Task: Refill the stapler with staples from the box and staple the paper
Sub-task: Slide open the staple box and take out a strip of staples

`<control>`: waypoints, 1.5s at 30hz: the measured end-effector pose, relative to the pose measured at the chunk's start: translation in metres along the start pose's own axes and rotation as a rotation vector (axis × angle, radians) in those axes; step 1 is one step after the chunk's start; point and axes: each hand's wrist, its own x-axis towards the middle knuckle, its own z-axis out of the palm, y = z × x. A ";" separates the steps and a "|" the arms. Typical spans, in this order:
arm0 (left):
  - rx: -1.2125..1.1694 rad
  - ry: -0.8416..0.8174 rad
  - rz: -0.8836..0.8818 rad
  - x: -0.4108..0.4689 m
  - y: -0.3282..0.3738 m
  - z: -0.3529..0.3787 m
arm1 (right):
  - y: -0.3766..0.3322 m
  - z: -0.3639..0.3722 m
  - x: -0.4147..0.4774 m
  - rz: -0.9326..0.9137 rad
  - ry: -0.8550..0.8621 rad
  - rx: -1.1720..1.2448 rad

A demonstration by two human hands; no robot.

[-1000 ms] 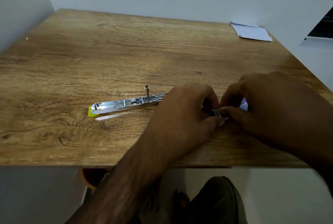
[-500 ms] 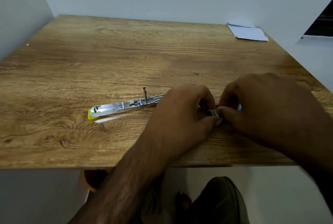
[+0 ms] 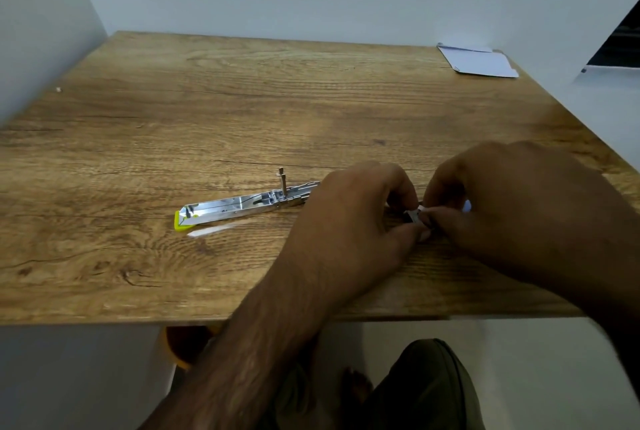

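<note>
A stapler [image 3: 242,206] is lying opened flat on a table [image 3: 207,100], its channel looking unfilled. Just right of it, the left hand [image 3: 349,222] and right hand [image 3: 512,208] are pinching, fingertips together, a small grey piece, probably a staple strip [image 3: 414,215]. Loading it and stapling the paper [image 3: 479,61], lying at the far right corner, are seemingly still remaining.

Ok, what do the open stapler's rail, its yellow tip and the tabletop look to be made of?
Stapler rail: bright metal, probably steel; it mirrors the light. Yellow tip: likely plastic, matt and evenly coloured. Tabletop: wood grain with knots, though possibly printed laminate; the flat, even sheen leaves that open.
</note>
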 end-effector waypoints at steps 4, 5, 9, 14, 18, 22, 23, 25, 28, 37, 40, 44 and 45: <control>0.003 -0.002 -0.004 0.001 0.000 0.000 | 0.008 -0.002 -0.002 -0.018 0.019 0.100; 0.001 -0.001 -0.004 0.000 0.000 0.000 | 0.009 -0.001 -0.002 -0.031 0.032 0.112; -0.013 0.000 0.003 0.000 0.001 0.000 | 0.006 -0.004 -0.006 -0.109 0.089 0.155; -0.003 -0.008 -0.003 0.000 0.001 0.000 | 0.008 -0.005 -0.006 -0.142 0.085 0.159; -0.008 -0.009 -0.007 0.000 0.000 0.000 | 0.013 0.000 -0.003 -0.152 0.039 0.156; 0.011 -0.011 -0.009 0.000 0.000 0.000 | 0.014 -0.003 -0.004 -0.150 0.034 0.164; 0.013 -0.011 -0.010 0.000 0.000 0.000 | 0.015 -0.004 -0.005 -0.150 0.031 0.184; 0.009 -0.013 -0.015 0.000 0.001 0.000 | 0.017 -0.007 -0.006 -0.147 0.033 0.246; -0.005 -0.023 -0.025 0.000 0.001 0.000 | 0.026 -0.010 -0.006 -0.120 0.048 0.328; 0.032 -0.026 0.004 0.000 0.001 0.001 | 0.057 -0.007 -0.013 -0.123 0.063 0.601; 0.031 -0.033 0.016 0.000 0.001 0.001 | 0.053 -0.007 -0.009 -0.179 0.043 0.662; -0.032 0.030 0.038 -0.007 0.003 -0.002 | 0.047 -0.017 0.003 -0.298 0.126 0.762; -0.040 0.056 0.063 -0.013 0.003 -0.004 | 0.043 -0.019 0.007 -0.333 0.142 0.762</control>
